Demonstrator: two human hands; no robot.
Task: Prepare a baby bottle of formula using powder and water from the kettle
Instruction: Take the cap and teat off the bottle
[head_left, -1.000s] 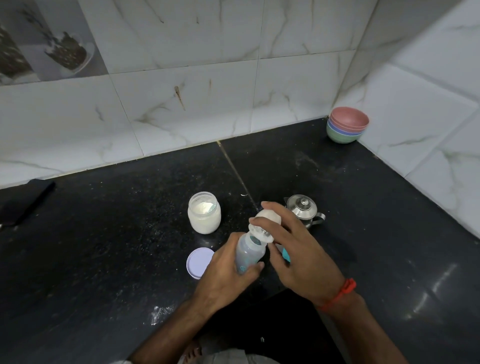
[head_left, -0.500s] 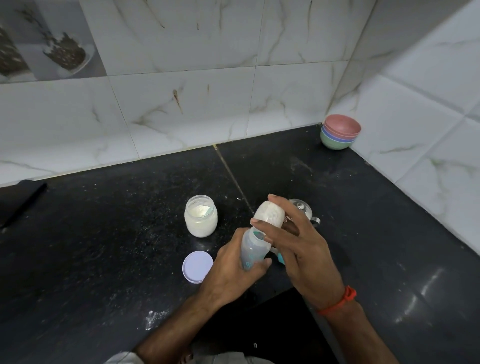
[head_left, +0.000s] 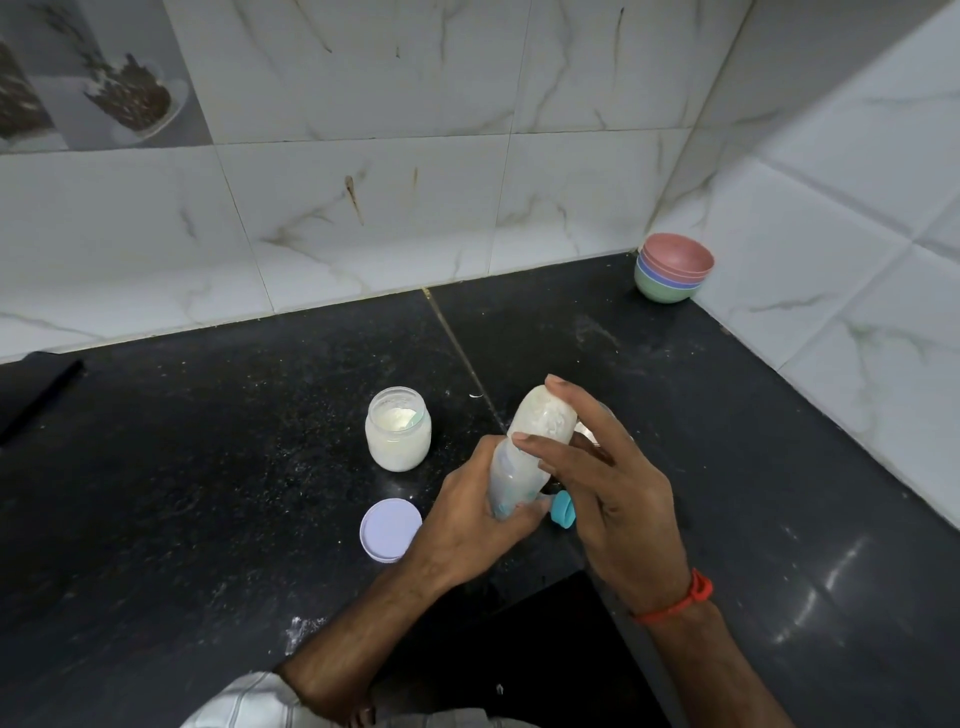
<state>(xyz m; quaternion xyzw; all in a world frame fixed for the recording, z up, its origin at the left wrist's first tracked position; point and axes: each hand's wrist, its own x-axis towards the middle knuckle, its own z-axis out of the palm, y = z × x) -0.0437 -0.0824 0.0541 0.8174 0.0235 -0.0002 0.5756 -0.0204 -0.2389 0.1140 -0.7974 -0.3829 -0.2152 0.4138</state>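
Spanning the scene, a black countertop (head_left: 208, 493) carries everything. Your left hand (head_left: 467, 525) grips the baby bottle (head_left: 530, 457), tilted above it. Your right hand (head_left: 613, 478) rests straight fingers (head_left: 550, 447) against the bottle's upper part. Left of the bottle: an open powder jar (head_left: 398, 428), its lilac lid (head_left: 390, 530) nearer you. Any printing on the bottle is unreadable.

- The dark surface (head_left: 182, 467) lies open at the left, and at the right toward the stacked bowls (head_left: 674, 267) in the corner.
- The open jar (head_left: 398, 428) and its lid (head_left: 390, 530) stand just left of the hands.
- Tiled walls close the back and right.
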